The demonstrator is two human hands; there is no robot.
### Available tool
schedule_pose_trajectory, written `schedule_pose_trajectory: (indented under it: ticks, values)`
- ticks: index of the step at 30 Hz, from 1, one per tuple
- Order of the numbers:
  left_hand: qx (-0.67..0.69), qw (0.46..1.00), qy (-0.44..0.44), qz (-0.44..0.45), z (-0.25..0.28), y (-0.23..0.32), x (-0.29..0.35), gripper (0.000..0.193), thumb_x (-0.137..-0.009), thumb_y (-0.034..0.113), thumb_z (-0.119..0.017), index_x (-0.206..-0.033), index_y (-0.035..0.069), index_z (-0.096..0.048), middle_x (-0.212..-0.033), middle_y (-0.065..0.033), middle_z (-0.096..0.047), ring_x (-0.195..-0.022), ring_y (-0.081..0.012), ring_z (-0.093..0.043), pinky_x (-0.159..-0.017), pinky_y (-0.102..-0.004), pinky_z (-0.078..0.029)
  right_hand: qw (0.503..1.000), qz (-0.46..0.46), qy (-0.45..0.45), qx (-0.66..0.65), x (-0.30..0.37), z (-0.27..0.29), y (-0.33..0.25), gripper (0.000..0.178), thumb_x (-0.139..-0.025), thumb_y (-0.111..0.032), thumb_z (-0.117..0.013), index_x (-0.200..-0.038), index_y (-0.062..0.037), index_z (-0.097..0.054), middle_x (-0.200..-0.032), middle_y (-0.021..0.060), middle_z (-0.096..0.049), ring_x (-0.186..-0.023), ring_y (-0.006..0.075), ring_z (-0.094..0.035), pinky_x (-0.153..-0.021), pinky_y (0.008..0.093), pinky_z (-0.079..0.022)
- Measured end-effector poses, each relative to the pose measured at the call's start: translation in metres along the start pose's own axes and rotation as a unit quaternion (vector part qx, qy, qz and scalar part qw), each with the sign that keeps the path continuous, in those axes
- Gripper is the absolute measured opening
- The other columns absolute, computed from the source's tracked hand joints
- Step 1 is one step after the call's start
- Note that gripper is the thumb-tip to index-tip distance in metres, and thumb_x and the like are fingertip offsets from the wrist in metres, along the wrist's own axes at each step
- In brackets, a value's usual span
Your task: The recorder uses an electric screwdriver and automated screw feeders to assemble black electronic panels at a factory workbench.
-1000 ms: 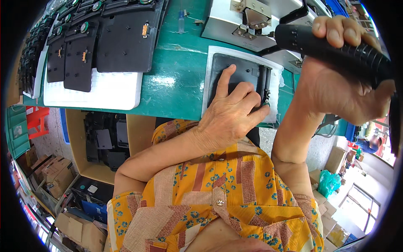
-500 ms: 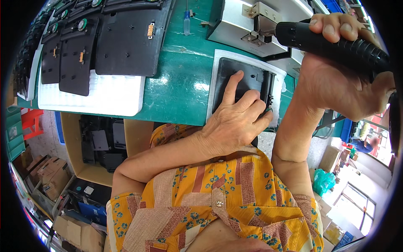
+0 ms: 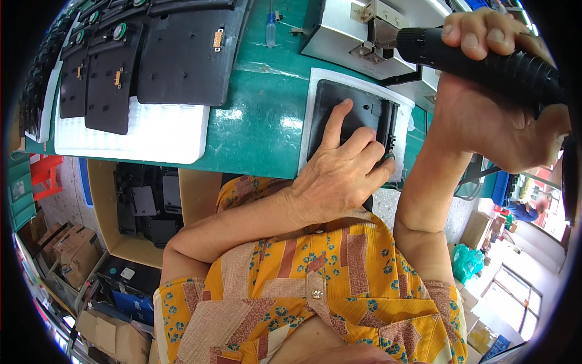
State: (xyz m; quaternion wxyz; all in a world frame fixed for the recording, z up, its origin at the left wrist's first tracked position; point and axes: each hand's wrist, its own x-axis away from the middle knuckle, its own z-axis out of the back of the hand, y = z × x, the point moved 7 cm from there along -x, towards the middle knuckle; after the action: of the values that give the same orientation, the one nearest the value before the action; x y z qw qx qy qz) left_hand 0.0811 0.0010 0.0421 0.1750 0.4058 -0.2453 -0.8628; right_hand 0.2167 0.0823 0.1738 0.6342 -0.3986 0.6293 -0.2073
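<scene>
My left hand (image 3: 336, 173) rests palm down on a black plastic panel (image 3: 357, 97), fingers apart. Its index finger stretches across the panel's face while the other fingers bend near the right edge, beside a small round green-rimmed part (image 3: 388, 157). Under the panel lies a white foam pad (image 3: 307, 130). Raised at the upper right, my right hand (image 3: 503, 115) is closed around a black electric screwdriver (image 3: 485, 65). The screwdriver's front end points left at the metal bracket of a silver box-shaped device (image 3: 345, 42); its bit is hard to make out there.
Several black panels (image 3: 182, 67) with round parts lie on white foam (image 3: 130, 142) at the left of the green table (image 3: 254, 121). A blue-handled screwdriver (image 3: 270, 30) lies at the back. Below left stands a cardboard box (image 3: 197, 194) of black parts. A person (image 3: 524, 210) is far right.
The electric screwdriver and my right hand have shifted very slightly, with the tool's front end a touch higher. My left hand and the panel stay in place.
</scene>
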Motion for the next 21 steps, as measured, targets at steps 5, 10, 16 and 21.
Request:
schedule_pose_trajectory:
  ticks: [5, 10, 16, 21]
  values:
    - [-0.006, 1.000, 0.004, -0.002, 0.000, 0.000, 0.000, 0.025, -0.079, 0.011, -0.065, -0.100, 0.011, -0.077, -0.086, -0.0029, -0.057, -0.100, -0.0242, -0.057, -0.116, -0.0678, -0.024, 0.999, -0.017, 0.002, -0.031, 0.008, 0.002, -0.001, 0.070, -0.083, -0.064, -0.065, -0.118, -0.0030, -0.063, -0.101, 0.0111, -0.055, -0.088, 0.0234, -0.054, -0.083, 0.0426, -0.043]
    - [-0.009, 1.000, -0.005, -0.015, 0.000, 0.002, 0.001, 0.025, -0.077, 0.010, -0.067, -0.100, 0.011, -0.078, -0.086, -0.0028, -0.058, -0.100, -0.0241, -0.057, -0.115, -0.0660, -0.026, 0.998, -0.024, 0.000, -0.056, 0.017, -0.001, -0.009, 0.070, -0.083, -0.063, -0.068, -0.119, -0.0040, -0.062, -0.101, 0.0093, -0.054, -0.088, 0.0217, -0.054, -0.083, 0.0403, -0.043]
    - [0.009, 1.000, -0.002, 0.000, -0.002, -0.003, 0.004, 0.034, -0.068, 0.006, -0.075, -0.101, 0.014, -0.077, -0.091, -0.0007, -0.060, -0.101, -0.0244, -0.058, -0.112, -0.0617, -0.032, 0.996, -0.028, 0.078, -0.045, 0.050, 0.006, -0.029, 0.068, -0.082, -0.062, -0.071, -0.117, -0.0046, -0.060, -0.099, 0.0071, -0.053, -0.085, 0.0193, -0.053, -0.081, 0.0371, -0.042]
    - [0.010, 1.000, -0.004, -0.014, 0.003, -0.005, 0.005, 0.035, -0.066, 0.001, -0.073, -0.100, 0.013, -0.076, -0.096, -0.0012, -0.062, -0.102, -0.0271, -0.057, -0.111, -0.0624, -0.033, 0.976, -0.018, 0.217, -0.011, 0.112, 0.017, -0.068, 0.064, -0.080, -0.057, -0.074, -0.112, -0.0036, -0.059, -0.092, 0.0065, -0.051, -0.079, 0.0175, -0.051, -0.074, 0.0344, -0.040]
